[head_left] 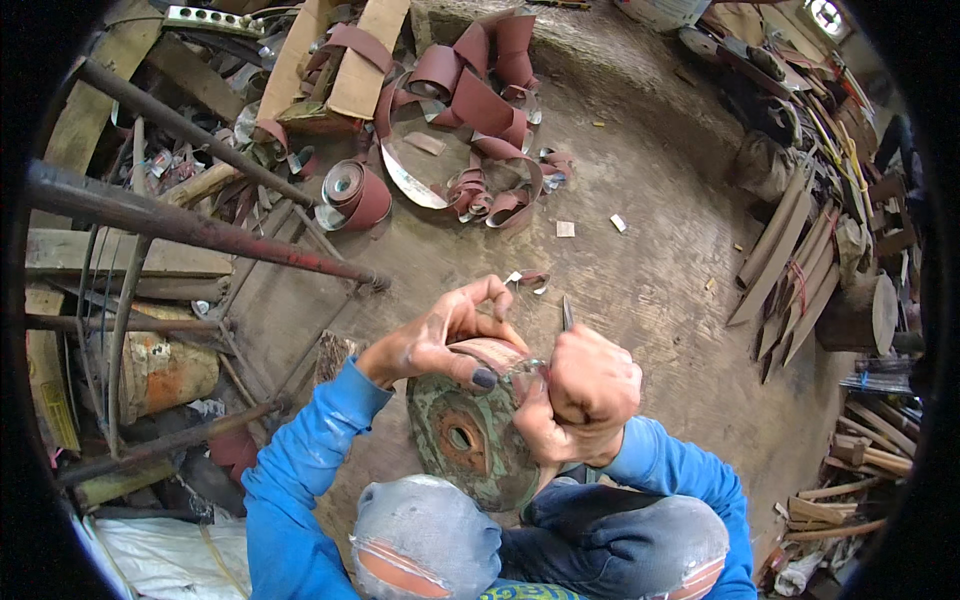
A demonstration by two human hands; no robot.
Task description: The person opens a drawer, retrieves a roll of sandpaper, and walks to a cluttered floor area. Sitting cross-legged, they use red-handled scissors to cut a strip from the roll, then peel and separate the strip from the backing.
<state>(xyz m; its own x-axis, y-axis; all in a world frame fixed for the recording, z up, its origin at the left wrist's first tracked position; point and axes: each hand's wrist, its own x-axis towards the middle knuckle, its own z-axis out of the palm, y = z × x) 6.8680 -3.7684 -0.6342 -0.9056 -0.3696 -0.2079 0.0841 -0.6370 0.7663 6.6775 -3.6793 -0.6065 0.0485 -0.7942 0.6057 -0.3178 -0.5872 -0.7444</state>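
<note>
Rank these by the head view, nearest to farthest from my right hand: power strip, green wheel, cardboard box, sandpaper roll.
From your right hand:
1. Green wheel, just to its left.
2. Sandpaper roll, on the floor ahead, to the left.
3. Cardboard box, beyond the roll.
4. Power strip, at the upper left.

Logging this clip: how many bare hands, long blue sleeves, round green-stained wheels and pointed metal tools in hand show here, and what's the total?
Bare hands: 2 (left hand, right hand)
Long blue sleeves: 2
Round green-stained wheel: 1
Pointed metal tool in the right hand: 1
Total: 6
</note>
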